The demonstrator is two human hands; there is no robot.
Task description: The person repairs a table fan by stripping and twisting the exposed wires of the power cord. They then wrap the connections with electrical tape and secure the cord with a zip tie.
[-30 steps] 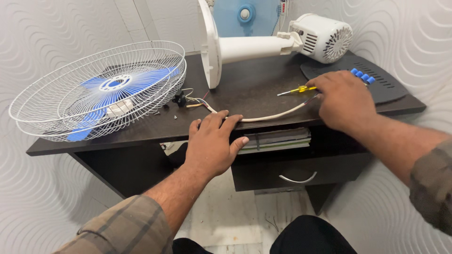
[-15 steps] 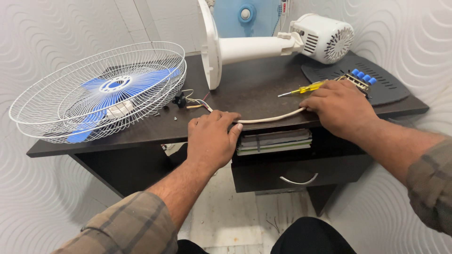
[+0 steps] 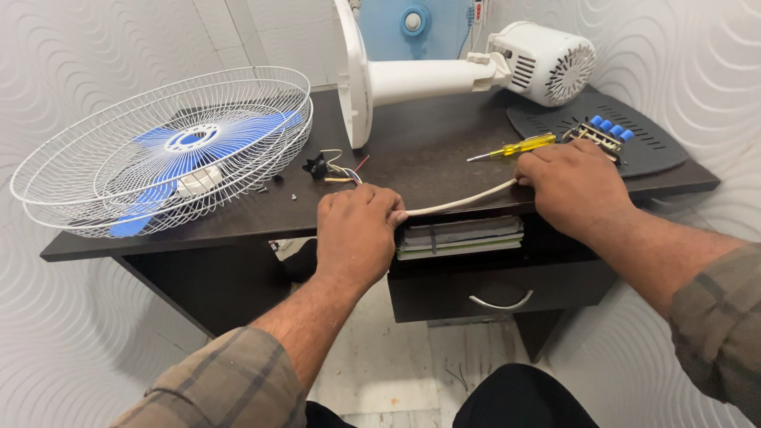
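Grips the white cable [image 3: 460,204] now with both hands, at the front edge of the tabletop [image 3: 428,150], in the middle of the frame. Closes the left hand [image 3: 357,234] into a fist, fingers [image 3: 380,208] curled and pressed together around the left end of the cable; a second ago lay flatter there, with fingers more spread over it. Brings the right hand [image 3: 575,190] down and left, away from the spot beside the yellow screwdriver [image 3: 511,147], and covers the right end of the cable. Cannot tell exactly how the right fingers [image 3: 539,170] pinch, since the back of the hand hides them, but seem bent down onto the cable.

Leaves the cable in a shallow bow between the two hands, resting on the tabletop edge, just above the stack of books [image 3: 460,238] on the shelf over the drawer [image 3: 499,289]. Seems to mean a firm hold at two points instead of a mere touch.

Keeps the rest in place: fan cage [image 3: 166,158] with blue blades at left, loose wires [image 3: 337,168] just above the left hand, white fan motor [image 3: 551,63] at upper right, switch block [image 3: 606,131] with blue buttons on the dark panel [image 3: 650,150] at right.
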